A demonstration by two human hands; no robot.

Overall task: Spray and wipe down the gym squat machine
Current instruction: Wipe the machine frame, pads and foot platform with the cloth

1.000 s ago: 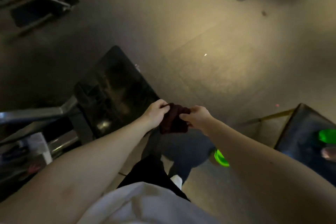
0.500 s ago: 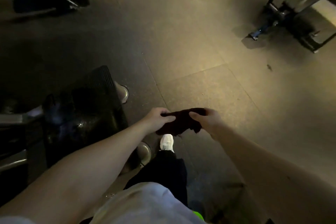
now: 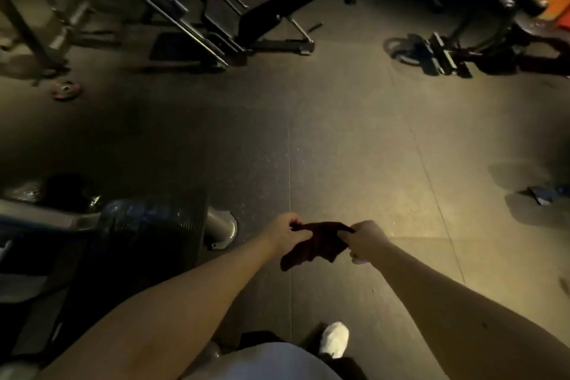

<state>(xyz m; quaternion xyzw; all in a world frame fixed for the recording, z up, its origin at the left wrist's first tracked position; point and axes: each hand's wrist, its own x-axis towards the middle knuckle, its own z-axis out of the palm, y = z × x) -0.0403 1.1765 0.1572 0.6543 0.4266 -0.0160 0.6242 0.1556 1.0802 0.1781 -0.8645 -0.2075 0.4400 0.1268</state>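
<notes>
Both my bare forearms reach forward and down from the near edge and converge toward the middle of the view. My left grip (image 3: 285, 233) is curled, thumb and fingers pinching the left end of the cloth (image 3: 320, 245). My right grip (image 3: 367, 242) is curled as well, knuckles up, pinching the right end. The two sit near each other at about the same height, with only the cloth between them.

The cloth is small and dark, reddish-brown in this dim light. Its top edge runs taut from one grip to the other. The rest hangs below in loose, crumpled folds and droops lowest toward the left. It hangs in the air above the floor (image 3: 339, 148) and touches nothing but my fingers.

The squat machine (image 3: 148, 234) stands at the near left: a black ribbed plate with glossy patches, a grey metal arm running off to the left, and a grey round foot on the floor at its right side. The cloth is to the right of it, apart from it.

My white shoe (image 3: 334, 339) shows at the near edge between my arms. A small weight plate (image 3: 66, 90) lies on the floor at the far left.
</notes>
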